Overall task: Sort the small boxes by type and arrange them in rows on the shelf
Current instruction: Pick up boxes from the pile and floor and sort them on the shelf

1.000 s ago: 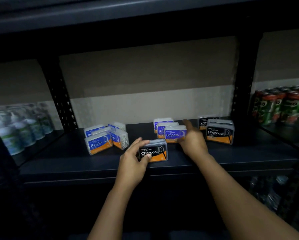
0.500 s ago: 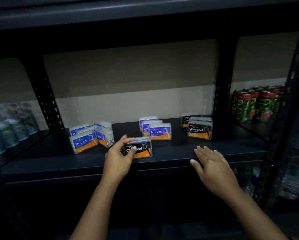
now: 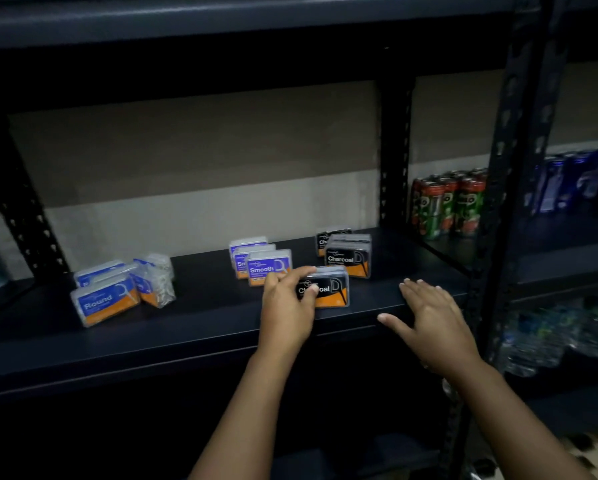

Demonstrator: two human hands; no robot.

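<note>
My left hand [image 3: 287,306] grips a black-and-orange Charcoal box [image 3: 332,289] standing near the front of the dark shelf [image 3: 204,327]. Behind it to the right stand more Charcoal boxes [image 3: 349,258] in a short row. A row of blue Smooth boxes [image 3: 266,265] sits just behind my left hand. At the left, blue Round boxes [image 3: 105,301] stand grouped, one pair [image 3: 155,282] turned at an angle. My right hand [image 3: 432,320] hovers open over the shelf's front edge, fingers spread, holding nothing.
Black perforated uprights [image 3: 394,157] frame the bay. Red-and-green cans [image 3: 450,202] stand on the neighbouring shelf to the right, blue packs [image 3: 567,181] farther right. Water bottles [image 3: 550,337] fill a lower shelf at right. An upper shelf board [image 3: 221,19] hangs overhead.
My left hand has carried the Charcoal box rightward toward the Charcoal row. My right hand left the Smooth boxes and dropped to the shelf's front edge. The camera turned right.
</note>
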